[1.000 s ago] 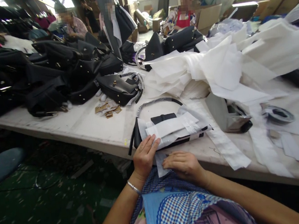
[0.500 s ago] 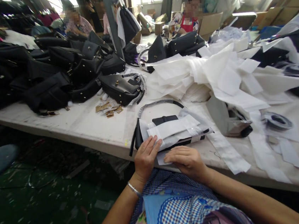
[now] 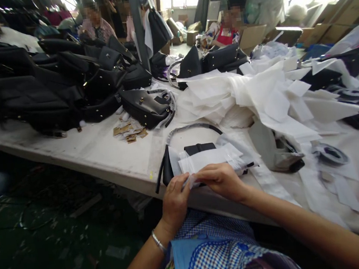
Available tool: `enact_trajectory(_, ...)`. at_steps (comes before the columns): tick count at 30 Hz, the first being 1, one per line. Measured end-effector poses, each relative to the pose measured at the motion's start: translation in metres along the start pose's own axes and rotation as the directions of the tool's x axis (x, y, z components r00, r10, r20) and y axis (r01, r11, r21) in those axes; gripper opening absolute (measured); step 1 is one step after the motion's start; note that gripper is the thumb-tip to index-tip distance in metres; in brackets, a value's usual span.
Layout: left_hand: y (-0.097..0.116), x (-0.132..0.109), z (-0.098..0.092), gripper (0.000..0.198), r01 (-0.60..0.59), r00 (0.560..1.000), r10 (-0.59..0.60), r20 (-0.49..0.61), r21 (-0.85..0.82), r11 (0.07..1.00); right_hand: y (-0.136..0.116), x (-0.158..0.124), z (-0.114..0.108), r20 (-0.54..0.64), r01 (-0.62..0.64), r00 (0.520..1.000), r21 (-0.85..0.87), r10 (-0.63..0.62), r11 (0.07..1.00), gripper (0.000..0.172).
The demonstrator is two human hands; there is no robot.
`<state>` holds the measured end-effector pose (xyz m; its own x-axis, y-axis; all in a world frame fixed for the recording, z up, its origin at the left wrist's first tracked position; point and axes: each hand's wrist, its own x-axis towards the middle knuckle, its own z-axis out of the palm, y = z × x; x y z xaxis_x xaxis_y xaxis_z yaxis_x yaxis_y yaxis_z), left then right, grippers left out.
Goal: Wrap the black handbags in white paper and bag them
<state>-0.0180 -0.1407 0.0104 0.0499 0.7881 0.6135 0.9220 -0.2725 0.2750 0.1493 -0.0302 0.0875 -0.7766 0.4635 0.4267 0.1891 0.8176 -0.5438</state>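
A black handbag (image 3: 166,166) lies at the table's front edge, its arched handle (image 3: 194,126) pointing away from me and partly wrapped in clear film. White wrapping paper (image 3: 209,159) covers most of its front. At the bag's near edge my left hand (image 3: 176,198) pinches a thin, whitish sheet (image 3: 189,183) between thumb and fingers. My right hand (image 3: 222,182) meets it there, its fingertips closed on the same sheet. The fingers hide part of the sheet and the bag's lower edge.
Black handbags (image 3: 64,78) are heaped at the left. A single handbag (image 3: 146,106) lies beside small brown tags (image 3: 129,130). White paper sheets (image 3: 258,87) pile up at the right, near a grey bag (image 3: 266,147) and a tape roll (image 3: 330,153). Co-workers (image 3: 226,31) sit behind.
My right hand has lifted from the flap at the table edge and moved up to my left hand's fingertips. The left hand's fingers have curled from lying flat into a pinch.
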Motion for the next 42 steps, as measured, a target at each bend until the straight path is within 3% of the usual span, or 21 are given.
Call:
enact_trajectory(4,-0.001,-0.001,0.0,0.033,0.03,1.0,-0.03,-0.006,-0.044,0.999,-0.002,0.002,-0.006,0.062,0.016,0.998,0.034,-0.018,0.999,0.027)
enact_trajectory(8,-0.001,-0.001,-0.001,0.033,0.043,0.999,-0.044,-0.008,-0.088,0.995,-0.006,0.006,-0.007,0.005,0.053,0.999,-0.031,-0.052,0.998,0.02)
enact_trajectory(12,-0.001,0.0,-0.002,0.032,0.035,0.999,-0.037,-0.023,-0.081,0.996,-0.001,0.015,0.0,-0.049,-0.036,0.998,-0.115,0.031,0.993,0.012)
enact_trajectory(20,-0.003,-0.004,0.001,0.027,0.077,0.993,-0.085,-0.081,-0.093,0.993,0.013,0.027,0.008,0.087,-0.238,0.962,-0.207,0.26,0.949,0.007)
enact_trajectory(27,-0.005,-0.006,0.001,0.041,0.013,0.998,-0.013,-0.063,0.001,1.0,0.018,0.038,0.009,0.2,-0.139,0.959,-0.28,0.199,0.95,0.004)
enact_trajectory(30,-0.007,-0.006,0.003,0.042,-0.028,0.994,0.031,-0.104,0.031,0.999,0.018,0.039,0.013,0.196,-0.122,0.962,-0.311,0.189,0.943,0.005)
enact_trajectory(34,-0.01,-0.004,0.002,0.045,-0.098,0.993,0.099,-0.065,0.022,0.995,0.016,0.035,0.016,0.16,-0.105,0.974,-0.32,0.163,0.942,0.006)
enact_trajectory(37,-0.014,-0.002,0.002,0.044,-0.107,0.991,0.109,-0.077,0.037,0.994,0.019,0.023,-0.001,0.103,-0.087,0.988,-0.256,0.117,0.963,0.007)
enact_trajectory(39,-0.016,0.0,0.002,0.044,-0.119,0.989,0.122,-0.084,0.031,0.992,0.024,0.004,-0.029,-0.048,-0.169,0.986,-0.22,0.162,0.961,0.013)
enact_trajectory(40,-0.017,0.0,0.002,0.045,-0.126,0.988,0.128,-0.083,0.024,0.992,0.027,-0.008,-0.048,-0.161,-0.244,0.964,-0.215,0.212,0.946,0.015)
enact_trajectory(42,-0.018,0.001,0.001,0.045,-0.137,0.987,0.138,-0.085,0.013,0.99,0.036,-0.037,-0.092,-0.388,-0.435,0.86,-0.217,0.332,0.874,0.018)
